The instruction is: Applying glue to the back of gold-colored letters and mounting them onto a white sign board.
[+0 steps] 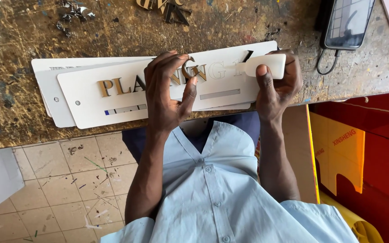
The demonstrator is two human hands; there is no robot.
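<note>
A white sign plate [86,101] with gold letters stuck on it lies on top of two more white plates at the workbench's near edge. My left hand [165,101] rests on the plate's middle and pinches a loose gold letter [188,68] between thumb and fingertips, just above the row of letters. My right hand [279,87] grips a small white squeeze bottle [269,64] at the plate's right end. Its nozzle points left toward faint outlines of letters on the plate.
The paint-stained wooden workbench [32,31] carries loose gold letters [163,6] and metal scraps at the far edge. A phone [348,22] with a cable lies at the far right. A red and yellow cardboard box [361,148] stands to my right, over tiled floor [68,180].
</note>
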